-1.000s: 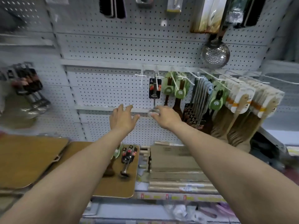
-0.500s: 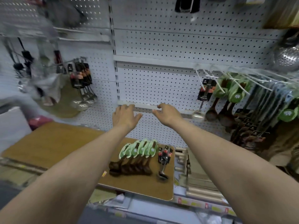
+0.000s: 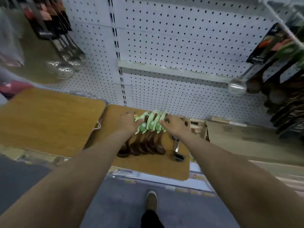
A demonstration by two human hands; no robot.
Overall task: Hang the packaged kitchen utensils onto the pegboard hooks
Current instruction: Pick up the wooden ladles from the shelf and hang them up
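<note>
A bunch of dark wooden spoons with green cards [image 3: 150,124] lies on a wooden board [image 3: 148,165] on the shelf below the white pegboard [image 3: 172,38]. My left hand [image 3: 129,123] grips the left side of the green cards, and my right hand [image 3: 176,126] curls its fingers onto their right side. Beside the spoons on the board lies a metal ladle [image 3: 176,148], its upper part hidden under my right hand. Another ladle with a black card [image 3: 237,87] hangs on a hook at the right.
A second wooden board [image 3: 49,122] lies to the left. Metal skimmers [image 3: 65,65] hang at the upper left. Dark wooden utensils [image 3: 283,99] hang at the far right above flat boxes [image 3: 246,137]. My shoe [image 3: 151,201] stands on the floor below.
My view has swung left and down from the hanging ladle. Both hands have dropped from the pegboard rail to the green-carded spoons on the board and closed in on the bunch.
</note>
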